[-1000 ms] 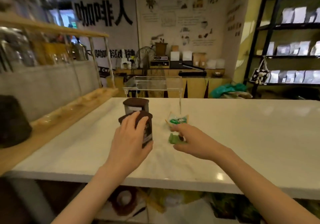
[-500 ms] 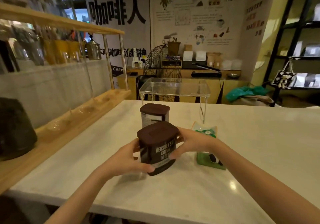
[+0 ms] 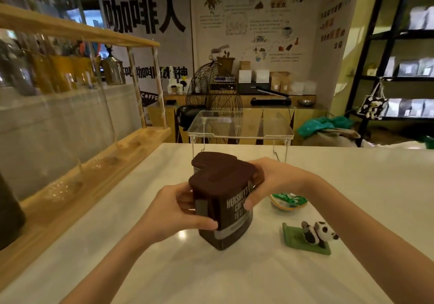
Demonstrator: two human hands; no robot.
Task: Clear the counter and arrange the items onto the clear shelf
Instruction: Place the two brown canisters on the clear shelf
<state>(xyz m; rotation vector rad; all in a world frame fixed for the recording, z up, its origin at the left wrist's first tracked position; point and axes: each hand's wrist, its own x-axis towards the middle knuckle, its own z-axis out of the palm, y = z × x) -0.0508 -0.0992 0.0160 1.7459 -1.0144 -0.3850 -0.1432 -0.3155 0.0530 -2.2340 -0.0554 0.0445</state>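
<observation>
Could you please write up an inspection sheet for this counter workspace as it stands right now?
Surface: white counter, glossy, mostly bare.
Job's things: cocoa tin held above the counter, tilted; second tin behind it, mostly hidden; green packet and panda figure lie on the counter to the right; clear shelf stands at the far edge, nothing on top.
Clutter: nothing seen.
Hands: left hand and right hand both grip the cocoa tin, from opposite sides.
Cables: nothing seen.
Surroundings: wooden rack with jars on the left, black shelving on the right, fan beyond the shelf.
</observation>
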